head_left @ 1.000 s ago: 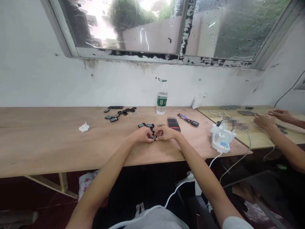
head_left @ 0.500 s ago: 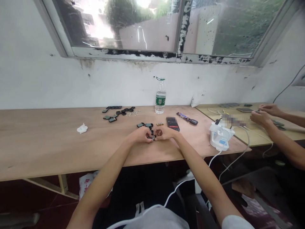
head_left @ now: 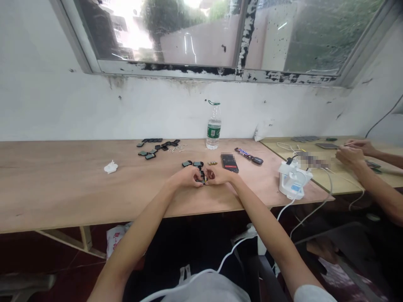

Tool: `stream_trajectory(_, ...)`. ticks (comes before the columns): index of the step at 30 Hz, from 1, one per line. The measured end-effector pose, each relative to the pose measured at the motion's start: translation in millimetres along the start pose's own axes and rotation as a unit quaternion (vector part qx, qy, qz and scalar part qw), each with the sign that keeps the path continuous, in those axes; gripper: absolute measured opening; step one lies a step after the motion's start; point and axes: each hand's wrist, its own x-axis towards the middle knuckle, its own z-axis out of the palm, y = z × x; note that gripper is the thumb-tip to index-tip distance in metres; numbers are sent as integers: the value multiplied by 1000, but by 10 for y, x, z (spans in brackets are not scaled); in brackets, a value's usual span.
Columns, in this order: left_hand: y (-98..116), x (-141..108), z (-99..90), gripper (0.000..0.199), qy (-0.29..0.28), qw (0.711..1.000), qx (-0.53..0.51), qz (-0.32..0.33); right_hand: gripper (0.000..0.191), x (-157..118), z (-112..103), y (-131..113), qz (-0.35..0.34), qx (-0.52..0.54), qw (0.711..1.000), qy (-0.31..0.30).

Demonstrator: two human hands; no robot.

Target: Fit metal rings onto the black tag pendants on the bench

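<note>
Both hands (head_left: 189,176) (head_left: 218,175) hold a small dark device (head_left: 201,181) between their fingertips.

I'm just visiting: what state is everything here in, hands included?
Left hand: fingers closed on a small gadget.
Right hand: fingertips at the same gadget; grip unclear.
Small gadget: mostly hidden by fingers.
Bottle: upright, partly filled.
Phone: lying flat, screen lit.
Snack bar: lying in its wrapper.
White scrap: crumpled.
Window frame: finish patchy.
</note>
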Motion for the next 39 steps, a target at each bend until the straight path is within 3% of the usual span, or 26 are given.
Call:
stream_trajectory(5,-14,0,-11,14,-7,1000,16,7,19,-4,16,-9,-39,34,998,25)
stream_trajectory(9,-4,-10,-25,12,-10,1000,9,7,24,-28,-35,-33,-50,74,995,43)
stream_trajectory(11,0,-13,-28,12,-10,1000,9,4,27,-51,-95,-19,-36,77,993,85)
stream_trajectory(14,-2,-14,-29,12,-10,1000,9,-1,23,-70,-179,47,10,41,984,175)
stream_trajectory(17,-4,-17,-26,15,-10,1000,7,-6,14,-54,-202,138,93,-23,970,225)
stream_trajectory(20,0,-16,-24,17,-14,1000,17,-11,12,-34,-199,202,190,-89,940,268)
stream_trajectory(23,13,-13,-38,19,-21,1000,13,-11,12,-47,-235,225,231,-109,911,324)
stream_trajectory(29,-9,-97,-228,25,42,999,6,-19,19,-99,-325,219,210,-85,886,404)
stream_trajectory(34,-129,-332,-411,22,61,992,59,-89,18,-77,-301,220,180,-66,887,421)
stream_trajectory(39,-194,-489,-281,16,73,982,105,-138,19,-45,-254,244,161,-57,892,419)
